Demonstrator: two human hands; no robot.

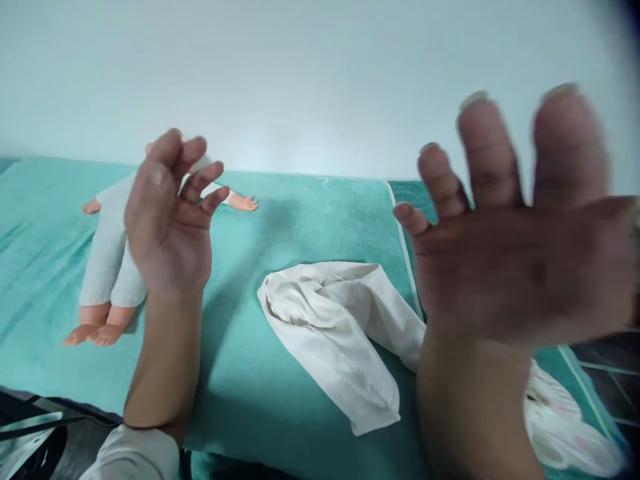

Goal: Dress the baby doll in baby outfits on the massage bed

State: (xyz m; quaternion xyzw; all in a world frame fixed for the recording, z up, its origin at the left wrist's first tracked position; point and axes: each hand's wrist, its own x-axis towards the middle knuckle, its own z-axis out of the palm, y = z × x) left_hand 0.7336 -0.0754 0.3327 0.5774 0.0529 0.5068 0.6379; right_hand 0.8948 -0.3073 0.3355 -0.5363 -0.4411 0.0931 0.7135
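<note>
Both palms are raised in front of the camera, with nothing in either one. My left hand [173, 217] has its fingers loosely curled and apart, in front of a baby doll [106, 257]. The doll lies on its back in white clothes, its bare feet toward me; my hand hides its head and much of its body. Larger and closer to the camera, my right hand [515, 247] is spread with the fingers stretched upward. Between the two arms a crumpled pair of white pants [333, 313] rests on the green cloth, one leg partly behind my right wrist.
A green cloth [320, 220] covers the table, which meets a pale wall [310, 87] at the back. White printed fabric [565, 413] lies at the lower right, beside a dark tiled floor [607, 380]. Dark straps or bags [40, 427] sit at the lower left.
</note>
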